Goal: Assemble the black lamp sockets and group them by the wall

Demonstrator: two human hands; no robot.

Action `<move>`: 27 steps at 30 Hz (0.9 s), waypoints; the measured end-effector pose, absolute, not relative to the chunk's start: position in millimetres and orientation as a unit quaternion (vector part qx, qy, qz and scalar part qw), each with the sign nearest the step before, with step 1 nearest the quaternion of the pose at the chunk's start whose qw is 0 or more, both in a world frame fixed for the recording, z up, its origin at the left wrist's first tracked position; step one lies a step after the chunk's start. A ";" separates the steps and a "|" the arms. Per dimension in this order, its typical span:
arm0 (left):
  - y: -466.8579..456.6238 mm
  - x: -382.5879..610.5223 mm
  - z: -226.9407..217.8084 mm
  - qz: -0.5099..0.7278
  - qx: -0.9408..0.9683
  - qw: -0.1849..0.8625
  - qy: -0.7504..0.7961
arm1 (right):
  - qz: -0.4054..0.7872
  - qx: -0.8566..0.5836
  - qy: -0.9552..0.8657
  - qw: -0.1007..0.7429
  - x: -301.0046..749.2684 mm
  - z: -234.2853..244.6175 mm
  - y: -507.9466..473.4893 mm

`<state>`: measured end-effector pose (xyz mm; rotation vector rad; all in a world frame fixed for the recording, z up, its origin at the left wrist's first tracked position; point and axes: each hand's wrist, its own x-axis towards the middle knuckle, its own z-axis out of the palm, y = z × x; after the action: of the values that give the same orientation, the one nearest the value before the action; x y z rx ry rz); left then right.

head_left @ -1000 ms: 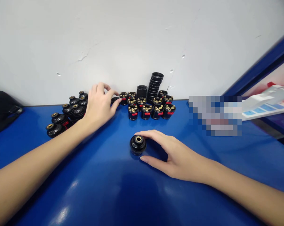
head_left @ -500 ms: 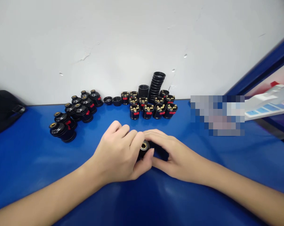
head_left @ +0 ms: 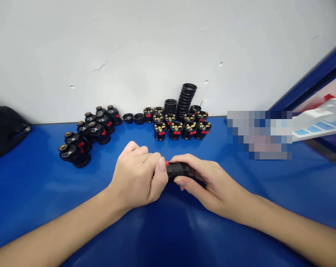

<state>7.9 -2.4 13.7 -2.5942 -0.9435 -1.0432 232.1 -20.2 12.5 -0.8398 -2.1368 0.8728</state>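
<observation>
Between my hands, above the blue table, lies a black lamp socket on its side, with a bit of red showing on top. My left hand is wrapped round its left end and hides it. The fingers and thumb of my right hand close on the right end. Beyond my hands stand several open socket bodies with brass contacts and red switches. Off to the left, several capped lamp sockets lean or stand in rows, brass-ringed holes in their tops.
A tall stack of black threaded rings and a shorter stack stand by the white wall. Two small black caps lie left of them. A black bag sits at far left; a blurred-out patch covers something at right.
The socket has turned from its brass hole facing me to lying sideways between the hands. My left hand has shifted slightly left, its thumb now upright; my right hand has moved slightly right.
</observation>
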 end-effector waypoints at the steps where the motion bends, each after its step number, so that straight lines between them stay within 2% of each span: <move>1: -2.8 8.4 12.9 -0.354 -0.874 0.083 -0.323 | 0.318 -0.323 -0.823 0.342 231.7 12.7 -21.0; 5: -4.4 10.1 13.0 -0.334 -0.861 -0.005 -0.383 | 0.233 -0.304 -0.851 0.359 233.0 11.9 -19.3; 8: -2.7 10.9 14.0 -0.301 -0.846 -0.065 -0.436 | 0.218 -0.282 -0.854 0.380 234.7 8.1 -14.7; 11: 0.0 10.8 13.8 -0.288 -0.842 -0.075 -0.450 | 0.246 -0.263 -0.829 0.428 233.6 4.9 -13.1; 14: 1.0 10.0 12.9 -0.305 -0.851 -0.035 -0.425 | 0.327 -0.296 -0.796 0.415 230.4 5.9 -16.2; 18: 0.3 9.8 12.1 -0.326 -0.868 0.038 -0.374 | 0.441 -0.356 -0.750 0.342 228.0 7.2 -20.0; 21: 0.2 10.3 12.6 -0.320 -0.863 0.015 -0.392 | 0.462 -0.340 -0.737 0.357 228.6 3.3 -19.1; 24: 0.6 10.8 13.4 -0.313 -0.846 -0.036 -0.429 | 0.397 -0.296 -0.757 0.426 229.9 0.1 -17.5; 27: 0.8 11.5 13.5 -0.312 -0.845 -0.051 -0.431 | 0.330 -0.281 -0.797 0.421 229.9 2.6 -18.1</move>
<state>11.5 0.8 13.5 -2.7450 -1.3997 -1.0120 229.9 -18.1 2.6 -0.7048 -1.9955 0.8258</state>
